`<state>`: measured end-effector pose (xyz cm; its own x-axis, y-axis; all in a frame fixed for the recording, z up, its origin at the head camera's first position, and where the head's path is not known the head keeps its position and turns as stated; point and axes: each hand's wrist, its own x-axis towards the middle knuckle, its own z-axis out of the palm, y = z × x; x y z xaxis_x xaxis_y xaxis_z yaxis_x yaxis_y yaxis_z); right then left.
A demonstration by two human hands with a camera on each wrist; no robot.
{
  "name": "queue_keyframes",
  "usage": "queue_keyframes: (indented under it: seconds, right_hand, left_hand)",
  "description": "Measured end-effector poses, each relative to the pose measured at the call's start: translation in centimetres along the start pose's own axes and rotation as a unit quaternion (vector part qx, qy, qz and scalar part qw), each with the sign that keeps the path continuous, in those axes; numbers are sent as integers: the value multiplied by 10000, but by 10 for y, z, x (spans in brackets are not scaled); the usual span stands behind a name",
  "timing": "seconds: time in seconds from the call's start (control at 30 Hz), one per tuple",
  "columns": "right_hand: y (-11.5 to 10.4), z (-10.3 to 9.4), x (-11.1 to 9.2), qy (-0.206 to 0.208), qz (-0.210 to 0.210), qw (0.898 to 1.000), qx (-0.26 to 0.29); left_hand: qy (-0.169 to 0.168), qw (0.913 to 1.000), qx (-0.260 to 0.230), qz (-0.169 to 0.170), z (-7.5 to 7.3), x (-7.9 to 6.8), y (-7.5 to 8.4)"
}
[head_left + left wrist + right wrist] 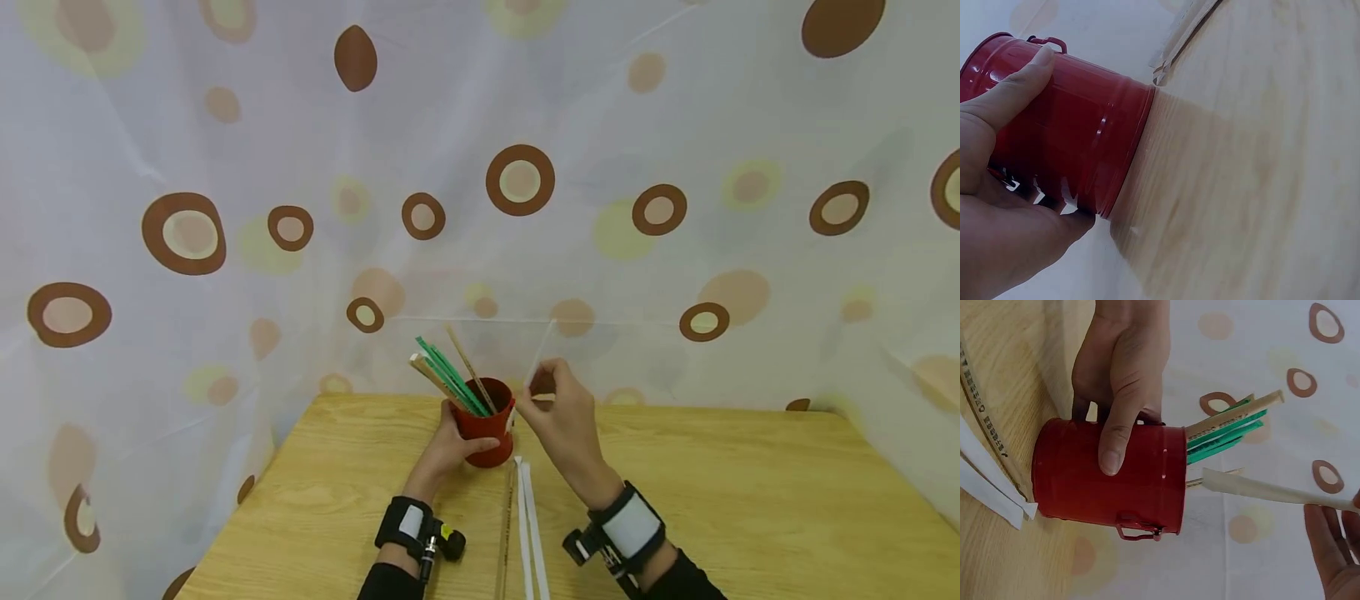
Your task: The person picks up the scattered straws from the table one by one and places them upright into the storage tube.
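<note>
My left hand (444, 450) grips a small red metal bucket (480, 427) that stands upright on the table, its thumb lying across the bucket's wall. Several slim paper-wrapped sticks stick out of the bucket: green ones (450, 371) and brown printed ones (1235, 417). My right hand (564, 417) pinches a slim white wrapped stick (1254, 489) between thumb and fingers. In the right wrist view, the far end of this stick is close to the bucket's mouth. A small wire handle (1138, 534) hangs on the bucket's side.
On the wooden table (712, 500), in front of the bucket, lie two white wrapped sticks (534, 533) beside a brown printed one (506, 533). A patterned curtain (465, 100) hangs behind the table's back edge. Each wrist wears a strapped camera.
</note>
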<state>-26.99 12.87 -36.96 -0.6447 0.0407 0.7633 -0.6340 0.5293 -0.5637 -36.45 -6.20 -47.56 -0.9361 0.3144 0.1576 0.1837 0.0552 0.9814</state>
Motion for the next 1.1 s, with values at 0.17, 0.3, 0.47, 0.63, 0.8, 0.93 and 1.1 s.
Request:
queue_keyframes:
  seconds: [0.17, 0.3, 0.47, 0.63, 0.8, 0.93, 1.1]
  right_hand:
    - [16, 31, 28, 12, -178, 9998, 35]
    - [25, 51, 40, -510, -107, 9978, -413]
    - [31, 68, 46, -1509, -24, 9823, -1108]
    - [34, 77, 45, -2242, 97, 9590, -1733]
    - [33, 83, 44, -2698, 612, 9366, -2148]
    - [32, 85, 45, -2820, 854, 9273, -2310]
    - [31, 83, 45, -2752, 892, 9326, -2157]
  left_hand:
    - [-8, 9999, -92, -55, -1, 0, 0]
    - [30, 9999, -106, -101, -2, -1, 1]
    - [15, 10000, -45, -58, -2, 1, 3]
    - [-36, 9999, -155, -59, -1, 3, 3]
    - [-54, 9998, -141, -89, 0, 1, 1]
    - [-46, 9999, -67, -67, 2, 1, 0]
    - [-95, 9999, -62, 21, 3, 1, -1]
